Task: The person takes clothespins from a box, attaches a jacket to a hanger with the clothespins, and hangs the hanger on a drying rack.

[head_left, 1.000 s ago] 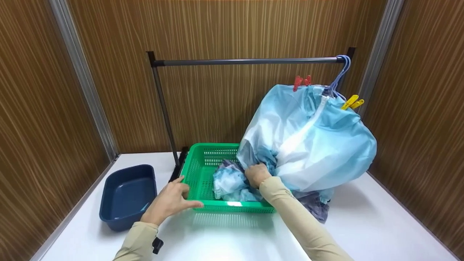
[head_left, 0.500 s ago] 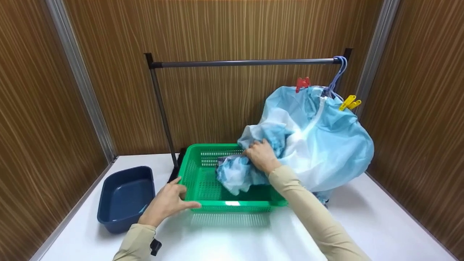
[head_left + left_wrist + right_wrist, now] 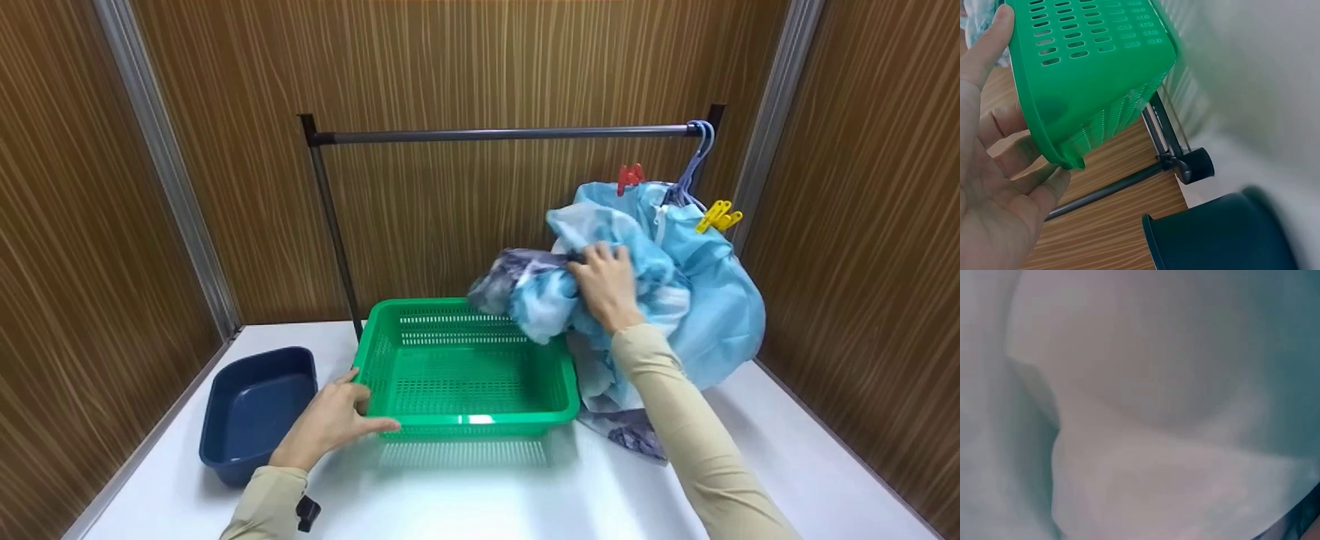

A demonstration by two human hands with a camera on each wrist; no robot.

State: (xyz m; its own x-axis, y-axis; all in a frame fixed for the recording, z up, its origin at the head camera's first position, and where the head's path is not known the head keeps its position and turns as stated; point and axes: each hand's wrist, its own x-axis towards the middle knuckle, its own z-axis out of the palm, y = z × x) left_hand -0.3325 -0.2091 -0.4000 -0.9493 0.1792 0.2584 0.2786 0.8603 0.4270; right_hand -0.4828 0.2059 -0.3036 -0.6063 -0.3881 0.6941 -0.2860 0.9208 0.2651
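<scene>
My right hand [image 3: 606, 286] grips a bunched, thin garment [image 3: 544, 300] in light blue, white and dark purple. It is lifted above the right end of the green basket [image 3: 480, 420], against a hanging blue and white garment [image 3: 720, 300]. That one hangs by red clothespins [image 3: 630, 178] and yellow clothespins [image 3: 718, 216] from a blue hanger [image 3: 697, 157]. At the basket's front left corner, my left hand [image 3: 330, 420] holds the rim; the left wrist view shows thumb [image 3: 988, 48] and bent fingers at the edge. Blurred pale fabric [image 3: 1145, 399] fills the right wrist view.
A dark rack with a grey rail [image 3: 495, 135] stands behind the basket. On the left sits a navy tub [image 3: 259, 412]. A dark purple patterned cloth end [image 3: 630, 435] lies on the white table right of the basket. Wood-patterned walls enclose the sides and back.
My right hand has lifted the bunched garment from the basket up and to the right, pushing the hanging garment aside. The basket, with my left hand on its corner, has shifted slightly left.
</scene>
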